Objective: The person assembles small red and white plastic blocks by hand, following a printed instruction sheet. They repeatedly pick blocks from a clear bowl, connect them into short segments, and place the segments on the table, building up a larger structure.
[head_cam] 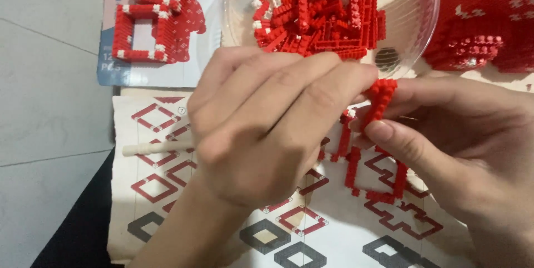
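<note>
left hand: fingers pinching red brick frame over instruction sheet | right hand: fingers clamped on same frame | clear bowl beyond sheet

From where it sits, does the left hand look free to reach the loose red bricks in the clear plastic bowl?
Probably yes: the left hand lies just below the clear plastic bowl, nothing between it and the loose red bricks, though its fingertips are pinching a small red brick frame.
</note>
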